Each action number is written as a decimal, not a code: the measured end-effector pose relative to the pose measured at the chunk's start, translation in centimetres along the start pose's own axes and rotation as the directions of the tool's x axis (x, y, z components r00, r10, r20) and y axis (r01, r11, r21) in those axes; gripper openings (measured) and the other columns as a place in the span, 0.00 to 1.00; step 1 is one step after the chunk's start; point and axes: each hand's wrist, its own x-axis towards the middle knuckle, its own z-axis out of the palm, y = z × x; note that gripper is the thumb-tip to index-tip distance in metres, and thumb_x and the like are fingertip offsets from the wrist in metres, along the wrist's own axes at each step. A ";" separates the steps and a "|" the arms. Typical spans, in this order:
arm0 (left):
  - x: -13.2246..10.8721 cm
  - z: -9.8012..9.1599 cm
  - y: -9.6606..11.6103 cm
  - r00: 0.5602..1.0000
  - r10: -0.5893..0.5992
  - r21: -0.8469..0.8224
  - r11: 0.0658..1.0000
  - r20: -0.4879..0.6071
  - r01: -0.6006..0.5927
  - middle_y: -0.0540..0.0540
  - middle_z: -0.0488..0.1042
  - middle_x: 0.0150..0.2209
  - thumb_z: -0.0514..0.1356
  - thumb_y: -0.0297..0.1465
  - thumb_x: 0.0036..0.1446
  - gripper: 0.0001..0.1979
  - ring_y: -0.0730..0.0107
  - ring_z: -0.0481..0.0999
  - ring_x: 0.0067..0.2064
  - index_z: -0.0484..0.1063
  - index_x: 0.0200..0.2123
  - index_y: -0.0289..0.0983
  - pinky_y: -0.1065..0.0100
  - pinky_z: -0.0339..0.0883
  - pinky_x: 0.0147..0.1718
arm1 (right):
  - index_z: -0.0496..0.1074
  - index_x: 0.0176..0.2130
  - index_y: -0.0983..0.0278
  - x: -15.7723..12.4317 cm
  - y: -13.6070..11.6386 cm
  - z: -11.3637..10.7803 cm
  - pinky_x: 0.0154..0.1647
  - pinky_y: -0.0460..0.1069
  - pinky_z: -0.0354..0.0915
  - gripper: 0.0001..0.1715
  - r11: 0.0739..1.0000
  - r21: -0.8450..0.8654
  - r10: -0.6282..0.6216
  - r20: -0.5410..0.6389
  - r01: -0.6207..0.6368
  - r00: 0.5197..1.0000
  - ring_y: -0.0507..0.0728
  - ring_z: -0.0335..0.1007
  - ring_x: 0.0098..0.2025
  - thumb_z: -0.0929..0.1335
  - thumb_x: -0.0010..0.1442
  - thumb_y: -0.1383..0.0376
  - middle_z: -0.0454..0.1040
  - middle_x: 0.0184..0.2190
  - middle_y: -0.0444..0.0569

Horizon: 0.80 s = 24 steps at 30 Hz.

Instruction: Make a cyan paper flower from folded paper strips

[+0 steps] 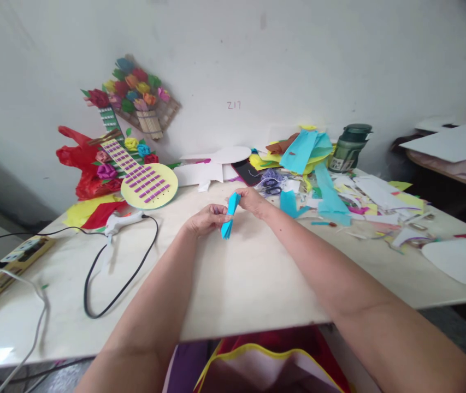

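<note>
A narrow folded strip of blue crepe paper [230,217] is held up over the middle of the table, tilted, with layered edges at its lower end. My left hand [211,219] pinches it partway down from the left side. At its upper end, my right hand [251,201] closes on the strip, its fingertips partly hidden behind the paper. Right of my hands lie cut blue paper pieces [292,204] and a bundle of purple yarn with scissors [272,184].
A white glue gun [123,222] with a looping black cord lies left, near a power strip [15,265]. Behind it leans a yellow paper guitar [151,187] with paper flowers. Paper scraps [380,204] and a green bottle [349,148] crowd the right side.
</note>
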 end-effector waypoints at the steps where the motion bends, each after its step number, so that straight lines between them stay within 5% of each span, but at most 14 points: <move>1: -0.1 0.1 0.1 1.000 -0.014 0.010 1.000 0.014 0.013 0.53 0.64 0.14 0.68 0.35 0.35 0.16 0.80 0.62 0.16 0.64 0.19 0.32 0.75 0.56 0.17 | 0.67 0.19 0.68 -0.1 0.1 0.0 0.25 0.45 0.50 0.11 0.999 0.021 0.028 0.031 -0.028 0.999 0.46 0.52 0.22 0.67 0.41 0.61 0.63 0.18 0.40; 9: -0.1 0.8 0.4 0.997 -0.044 0.072 0.997 0.068 0.039 0.52 0.64 0.13 0.68 0.35 0.34 0.16 0.81 0.59 0.14 0.65 0.17 0.32 0.75 0.51 0.13 | 0.71 0.22 0.68 0.0 1.3 -0.1 0.19 0.44 0.48 0.09 0.990 0.109 0.073 0.162 -0.091 0.984 0.46 0.53 0.19 0.65 0.39 0.65 0.66 0.17 0.42; 18: 0.2 0.0 -0.1 0.993 0.085 -0.133 0.987 -0.077 -0.095 0.58 0.51 0.13 0.69 0.37 0.35 0.19 0.86 0.50 0.15 0.62 0.19 0.33 0.77 0.47 0.14 | 0.68 0.21 0.67 -0.3 0.5 0.0 0.20 0.43 0.52 0.11 0.989 0.100 0.093 0.146 -0.109 0.985 0.46 0.56 0.21 0.69 0.40 0.60 0.66 0.19 0.41; 24: 0.4 -0.4 -0.4 0.980 0.110 -0.144 0.980 -0.167 -0.135 0.57 0.53 0.14 0.68 0.37 0.36 0.20 0.85 0.51 0.16 0.60 0.19 0.34 0.77 0.46 0.14 | 0.67 0.23 0.67 -0.3 -0.2 0.1 0.18 0.43 0.50 0.11 0.997 -0.029 0.081 0.109 -0.078 0.991 0.46 0.54 0.19 0.68 0.43 0.60 0.63 0.16 0.40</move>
